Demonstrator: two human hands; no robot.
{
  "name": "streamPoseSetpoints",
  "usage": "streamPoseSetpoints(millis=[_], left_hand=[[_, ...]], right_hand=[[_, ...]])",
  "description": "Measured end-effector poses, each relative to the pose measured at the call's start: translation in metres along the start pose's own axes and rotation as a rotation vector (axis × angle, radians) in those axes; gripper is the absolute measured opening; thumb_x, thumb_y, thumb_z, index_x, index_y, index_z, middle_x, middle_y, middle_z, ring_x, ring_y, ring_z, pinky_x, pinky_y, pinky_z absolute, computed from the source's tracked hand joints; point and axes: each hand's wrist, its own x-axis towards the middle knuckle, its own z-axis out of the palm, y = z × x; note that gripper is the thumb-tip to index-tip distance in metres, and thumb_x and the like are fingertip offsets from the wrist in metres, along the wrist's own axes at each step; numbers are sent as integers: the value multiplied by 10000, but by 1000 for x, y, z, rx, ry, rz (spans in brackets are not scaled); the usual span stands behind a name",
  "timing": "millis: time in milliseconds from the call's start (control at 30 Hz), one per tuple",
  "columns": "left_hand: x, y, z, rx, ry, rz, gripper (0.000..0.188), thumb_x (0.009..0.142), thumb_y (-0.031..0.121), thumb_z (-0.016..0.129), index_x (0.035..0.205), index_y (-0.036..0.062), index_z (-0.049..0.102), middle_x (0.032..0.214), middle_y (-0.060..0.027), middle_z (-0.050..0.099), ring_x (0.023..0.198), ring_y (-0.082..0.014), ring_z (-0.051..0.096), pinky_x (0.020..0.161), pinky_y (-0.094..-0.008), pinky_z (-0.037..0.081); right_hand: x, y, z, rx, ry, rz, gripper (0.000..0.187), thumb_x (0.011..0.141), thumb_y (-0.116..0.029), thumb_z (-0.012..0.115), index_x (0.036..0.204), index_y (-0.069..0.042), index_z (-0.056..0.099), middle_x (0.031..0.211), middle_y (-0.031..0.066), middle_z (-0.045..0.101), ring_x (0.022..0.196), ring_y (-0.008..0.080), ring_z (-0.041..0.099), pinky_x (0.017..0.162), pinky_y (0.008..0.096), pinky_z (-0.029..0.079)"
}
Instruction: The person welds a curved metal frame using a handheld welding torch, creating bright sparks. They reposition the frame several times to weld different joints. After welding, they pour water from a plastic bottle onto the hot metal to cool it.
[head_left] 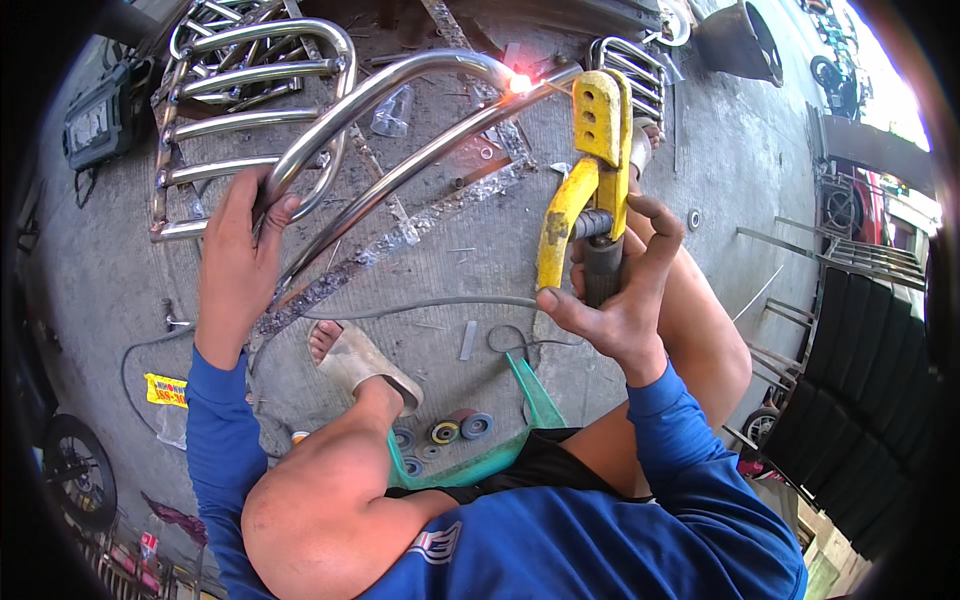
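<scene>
My left hand [238,240] is closed around the lower end of a shiny bent steel tube [385,82]. A second, straighter tube [405,172] runs below it, and the two come close together at a bright red-white glow [520,84]. In my right hand [632,305] is a yellow electrode holder [597,125] with a dark handle, the fingers wrapped round that handle and the thumb near the lower end of the yellow lever. From the holder's jaw a thin welding rod [557,88] reaches left to the glow, which hides the exact contact.
A ladder-like tube frame [250,120] lies at upper left, beside a dark machine case [100,115]. A rusty metal bar [340,275] and a cable [440,302] cross the floor. Grinding discs [446,431] lie by a green stool [535,395]. A dark bucket [740,45] stands at upper right.
</scene>
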Motion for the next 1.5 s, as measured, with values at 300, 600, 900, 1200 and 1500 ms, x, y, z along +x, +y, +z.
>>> streamPoseSetpoints(millis=[300, 600, 900, 1200, 1500], left_hand=[[0, 28, -7, 39, -46, 123, 395, 1022, 203, 664, 1365, 32, 570, 1128, -207, 700, 1035, -352, 691, 907, -408, 523], [30, 38, -1, -63, -43, 153, 538, 1004, 533, 662, 1134, 11, 648, 787, -101, 612, 708, -229, 567, 678, -363, 457], [54, 105, -35, -275, 110, 125, 635, 1002, 656, 589, 1014, 31, 705, 672, 10, 520, 640, -114, 453, 586, -300, 373], [29, 161, -109, 622, -106, 189, 538, 977, 590, 642, 1153, 90, 737, 769, -173, 669, 696, -373, 625, 670, -450, 499], [32, 169, -148, 691, -316, 307, 468, 992, 506, 632, 1266, 137, 720, 978, -174, 729, 913, -378, 692, 815, -463, 525]], right_hand=[[-22, 2, -22, 137, -37, -8, 1192, 704, -257, 977, 1520, -132, 117, 1193, 148, 601, 951, 166, 622, 787, 285, 538], [-35, -19, -43, 156, 108, -99, 1120, 686, -283, 968, 1484, -120, 201, 964, 66, 605, 751, 107, 581, 663, 236, 492], [-54, -29, -88, 341, 212, -275, 1150, 709, -309, 946, 1525, -156, 150, 1169, 199, 620, 976, 228, 670, 836, 335, 569], [-69, -35, -87, 351, 124, -206, 1106, 692, -253, 963, 1477, -126, 195, 1029, 106, 586, 816, 129, 602, 678, 257, 517], [-89, -39, -44, 95, -1, -135, 990, 692, -289, 960, 1386, -73, 289, 827, 55, 610, 672, 101, 586, 600, 258, 489]])
